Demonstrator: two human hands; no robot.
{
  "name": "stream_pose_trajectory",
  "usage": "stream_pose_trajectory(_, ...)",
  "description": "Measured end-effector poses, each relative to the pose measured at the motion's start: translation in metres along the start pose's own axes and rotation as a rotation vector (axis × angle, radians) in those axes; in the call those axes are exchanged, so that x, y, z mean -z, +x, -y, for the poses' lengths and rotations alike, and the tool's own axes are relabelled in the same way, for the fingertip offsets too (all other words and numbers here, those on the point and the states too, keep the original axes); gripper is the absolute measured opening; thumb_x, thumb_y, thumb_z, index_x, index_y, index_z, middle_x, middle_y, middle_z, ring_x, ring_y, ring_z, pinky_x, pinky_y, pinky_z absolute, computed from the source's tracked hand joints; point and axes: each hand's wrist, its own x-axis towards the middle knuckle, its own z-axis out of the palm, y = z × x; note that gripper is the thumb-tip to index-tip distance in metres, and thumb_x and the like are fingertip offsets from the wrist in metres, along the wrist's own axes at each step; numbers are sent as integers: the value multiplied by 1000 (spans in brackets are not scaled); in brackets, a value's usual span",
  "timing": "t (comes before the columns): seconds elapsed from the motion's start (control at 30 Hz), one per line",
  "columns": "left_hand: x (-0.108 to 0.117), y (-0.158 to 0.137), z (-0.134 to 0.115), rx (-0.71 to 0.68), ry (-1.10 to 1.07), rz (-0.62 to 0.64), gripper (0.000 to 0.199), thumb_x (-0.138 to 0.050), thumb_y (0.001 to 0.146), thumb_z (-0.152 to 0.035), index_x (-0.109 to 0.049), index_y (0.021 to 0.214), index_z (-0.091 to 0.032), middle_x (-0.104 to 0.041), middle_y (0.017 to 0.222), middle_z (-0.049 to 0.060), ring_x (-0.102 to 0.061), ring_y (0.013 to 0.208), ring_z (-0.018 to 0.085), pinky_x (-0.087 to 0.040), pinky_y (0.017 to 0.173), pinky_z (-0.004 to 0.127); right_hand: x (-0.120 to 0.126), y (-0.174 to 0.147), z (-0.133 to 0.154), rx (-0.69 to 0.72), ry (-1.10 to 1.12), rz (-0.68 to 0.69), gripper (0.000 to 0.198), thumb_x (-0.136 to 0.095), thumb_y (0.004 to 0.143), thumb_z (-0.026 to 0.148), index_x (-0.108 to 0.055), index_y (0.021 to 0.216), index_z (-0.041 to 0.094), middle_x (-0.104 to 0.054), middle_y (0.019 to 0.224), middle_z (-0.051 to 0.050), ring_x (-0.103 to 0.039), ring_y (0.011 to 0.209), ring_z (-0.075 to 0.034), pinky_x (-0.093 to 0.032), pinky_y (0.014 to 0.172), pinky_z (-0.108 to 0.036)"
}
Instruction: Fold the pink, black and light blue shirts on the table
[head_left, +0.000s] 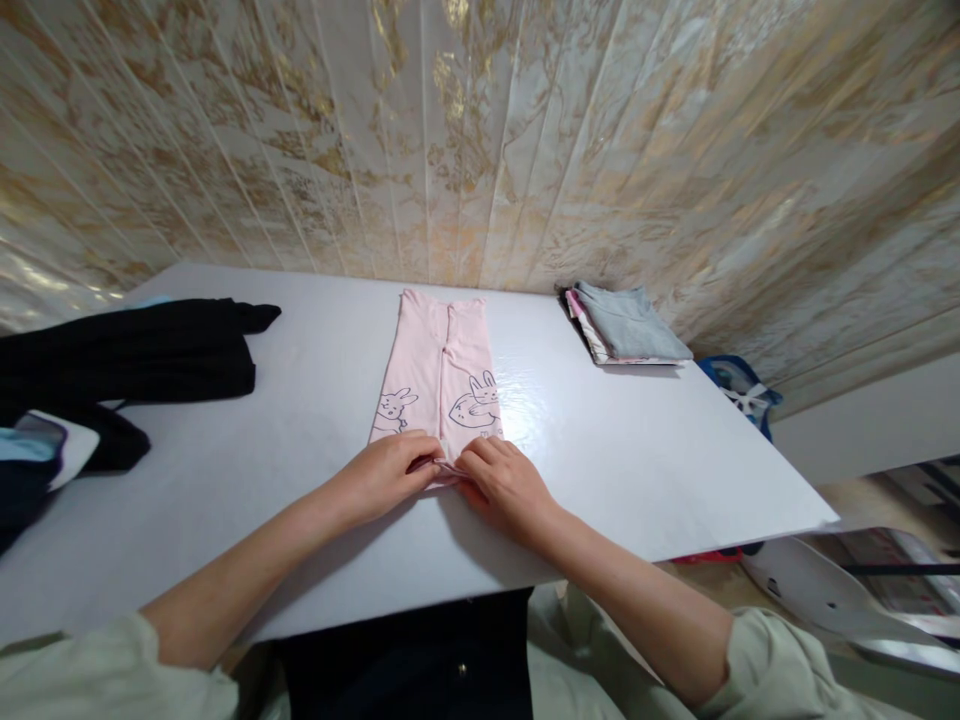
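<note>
A pink garment (420, 345) with line-drawn rabbits lies lengthwise on the white table, its sides folded in so the edges meet along the middle. At its near end, my left hand (397, 465) is closed on the hem, thumb and fingers pinching the cloth. My right hand (506, 482) pinches the same hem just to the right, close beside the left. Between the fingertips a small fold of the near edge is lifted. The fingers partly hide the garment's near corners.
A stack of folded clothes (626, 325), grey on top, sits at the table's back right. Black clothing (135, 350) lies loosely at the left, with a white and light-blue piece (67, 445) nearer. A patterned curtain (450, 150) hangs behind the white table (637, 450). A white chair (810, 580) stands below, right.
</note>
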Motion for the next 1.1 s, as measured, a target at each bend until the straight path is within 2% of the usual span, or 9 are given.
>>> stream_pose_trajectory(0.3,7,2,-1,49,-115,37,32,-38,93,-40,-56,75,-20,-60,77,0,-55,76,16,-39,71,26,13,22,-9,-156,227,60,14,-57,87,14,-56,74,18,-55,74,0,-48,69,-13,-31,62,-24)
stream_pose_trajectory(0.43,7,4,-1,62,-89,65,28,-48,87,-43,-53,74,-20,-55,72,-1,-51,69,15,-35,63,25,13,29,-14,-200,349,102,14,-56,89,16,-58,75,17,-55,71,2,-47,65,-11,-29,60,-23)
stream_pose_trajectory(0.57,5,5,5,88,-114,38,26,-46,86,-41,-54,74,-19,-56,72,-1,-52,69,16,-35,62,25,15,30,-24,-194,564,125,15,-51,93,21,-64,85,17,-60,77,0,-51,70,-12,-34,65,-24)
stream_pose_trajectory(0.7,13,13,12,127,-176,78,29,-47,84,-45,-56,74,-19,-54,69,-2,-49,66,14,-33,60,24,29,27,-37,-258,828,128,33,-39,99,34,-65,108,16,-64,86,-3,-56,79,-15,-42,73,-28)
stream_pose_trajectory(0.77,18,18,16,150,-179,116,31,-47,83,-47,-54,70,-19,-50,65,-3,-46,62,13,-31,56,24,37,25,-42,-271,845,102,34,-41,98,37,-64,112,17,-65,96,-5,-58,86,-16,-43,80,-30)
stream_pose_trajectory(0.87,24,24,20,221,-167,181,31,-46,83,-47,-54,71,-20,-48,63,-3,-44,57,13,-29,53,24,41,18,-44,-193,799,103,28,-59,89,34,-62,113,19,-64,107,-4,-57,95,-18,-43,85,-31)
stream_pose_trajectory(0.93,24,25,22,237,-179,206,31,-46,84,-48,-56,74,-20,-48,63,-3,-45,56,13,-30,52,24,38,14,-43,-176,746,91,21,-62,86,29,-63,104,19,-64,96,-2,-57,88,-17,-43,78,-29)
stream_pose_trajectory(1.0,22,22,20,196,-185,190,32,-46,86,-48,-55,73,-20,-49,64,-3,-46,59,13,-32,54,25,34,10,-42,-199,694,49,12,-57,89,27,-63,94,18,-62,84,0,-55,79,-15,-42,71,-27)
stream_pose_trajectory(1.1,14,9,10,97,-117,129,31,-44,88,-44,-56,73,-20,-55,71,-1,-51,67,15,-37,61,25,33,3,-41,-182,686,34,22,-47,96,29,-65,90,18,-63,86,-2,-56,81,-15,-42,73,-27)
